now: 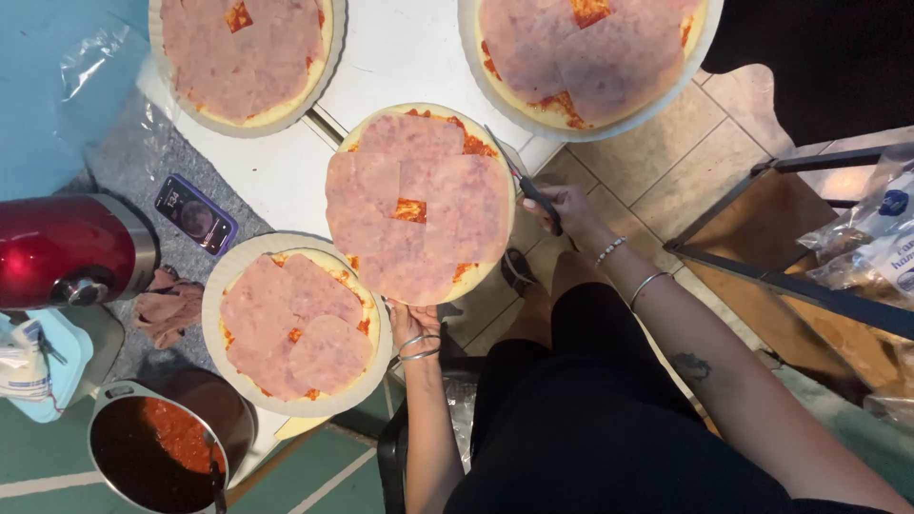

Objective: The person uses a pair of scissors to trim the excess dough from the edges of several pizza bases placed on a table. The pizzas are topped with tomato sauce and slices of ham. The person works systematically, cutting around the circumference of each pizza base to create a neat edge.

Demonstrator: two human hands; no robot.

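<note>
White tabletop [400, 57] carries three ham-covered pizzas on round trays, the nearest [300, 324] beside a pot of red sauce [157, 452]. Held out past the table edge, a fourth ham pizza [419, 205] rests on the left hand [411, 319] gripping its rim underneath; the right hand [566, 211] clasps dark-handled scissors [528, 186].

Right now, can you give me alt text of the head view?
The left hand holds up a round ham-topped pizza while the right hand holds dark-handled scissors at its edge. Three similar pizzas lie on the white table.
</note>
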